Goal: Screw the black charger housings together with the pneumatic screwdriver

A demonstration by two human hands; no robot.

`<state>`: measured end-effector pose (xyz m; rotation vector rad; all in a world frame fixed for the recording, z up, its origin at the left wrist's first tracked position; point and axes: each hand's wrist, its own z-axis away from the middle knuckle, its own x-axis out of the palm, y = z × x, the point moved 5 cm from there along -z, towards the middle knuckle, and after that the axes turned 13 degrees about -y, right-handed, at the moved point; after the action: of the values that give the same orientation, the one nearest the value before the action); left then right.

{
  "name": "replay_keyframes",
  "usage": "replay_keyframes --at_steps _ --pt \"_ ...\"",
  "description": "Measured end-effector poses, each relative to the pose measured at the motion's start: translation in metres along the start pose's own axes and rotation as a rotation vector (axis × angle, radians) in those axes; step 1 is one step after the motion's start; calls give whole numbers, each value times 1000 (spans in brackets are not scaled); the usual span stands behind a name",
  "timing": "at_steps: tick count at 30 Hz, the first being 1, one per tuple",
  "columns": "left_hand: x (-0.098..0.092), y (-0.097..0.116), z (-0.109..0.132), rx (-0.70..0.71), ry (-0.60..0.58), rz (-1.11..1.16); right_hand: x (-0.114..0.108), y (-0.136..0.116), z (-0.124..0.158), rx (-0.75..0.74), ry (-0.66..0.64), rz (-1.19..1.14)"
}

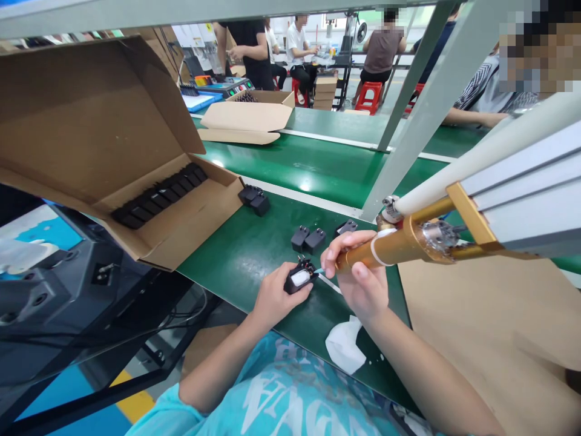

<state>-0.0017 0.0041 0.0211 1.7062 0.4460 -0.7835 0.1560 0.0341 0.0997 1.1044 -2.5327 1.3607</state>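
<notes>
Black adapter sits on the green counter, pinched in the left hand. The right hand has its grip pressed around a gold dispenser nozzle, tip at the adapter. Three more adapters lie just behind; an open cardboard box stands left.

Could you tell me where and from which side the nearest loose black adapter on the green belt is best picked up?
Probably by the flat side walls of the black adapter, coming from above: it stands free on the green belt, though a twin sits close on its right.
</notes>
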Motion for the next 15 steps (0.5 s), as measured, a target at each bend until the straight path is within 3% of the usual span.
replay_keyframes --at_steps 8,15 --pt "3 -3 0 -31 -16 35 3 1 0 -9 -10 -30" --pt "19 -3 -8 -71 -58 103 3 0 -1 4 -6 4"
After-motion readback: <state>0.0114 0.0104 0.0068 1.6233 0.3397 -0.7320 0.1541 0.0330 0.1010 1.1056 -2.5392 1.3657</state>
